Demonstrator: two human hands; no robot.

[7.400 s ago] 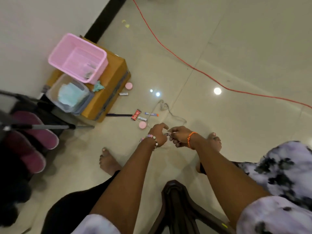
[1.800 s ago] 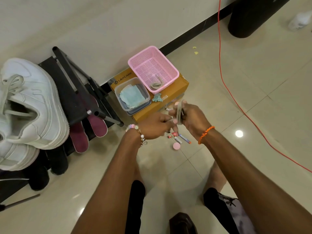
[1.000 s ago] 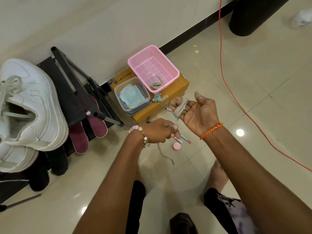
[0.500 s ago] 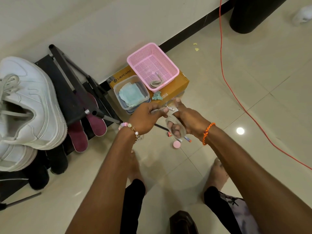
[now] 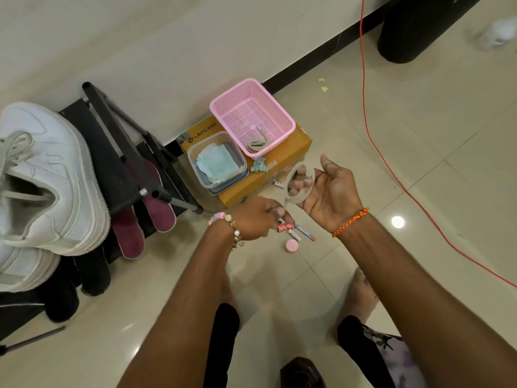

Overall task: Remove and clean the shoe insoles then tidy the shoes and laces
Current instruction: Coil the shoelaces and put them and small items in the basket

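Observation:
A grey shoelace [image 5: 301, 187] is wound in loops round the fingers of my right hand [image 5: 324, 196], palm up. My left hand [image 5: 258, 218] sits just below and left of it, pinching the lace's loose end. A second coiled lace [image 5: 257, 143] lies in the pink basket [image 5: 275, 106]. Two white sneakers [image 5: 42, 186] stand on the black rack [image 5: 123, 169] at the left. Two maroon insoles [image 5: 145, 222] lean against the rack's lower part.
A cardboard box [image 5: 265, 175] by the wall carries the basket and a clear tub of blue cloths [image 5: 216, 163]. Small items lie on the floor: a pink cap [image 5: 291, 245], a red wrapper [image 5: 285, 227], a pen [image 5: 306, 233]. An orange cable [image 5: 391, 175] crosses the tiles at right.
My right hand has turned palm up and lifted, with more lace wound round its fingers. My left hand has dropped lower, drawing the lace end down.

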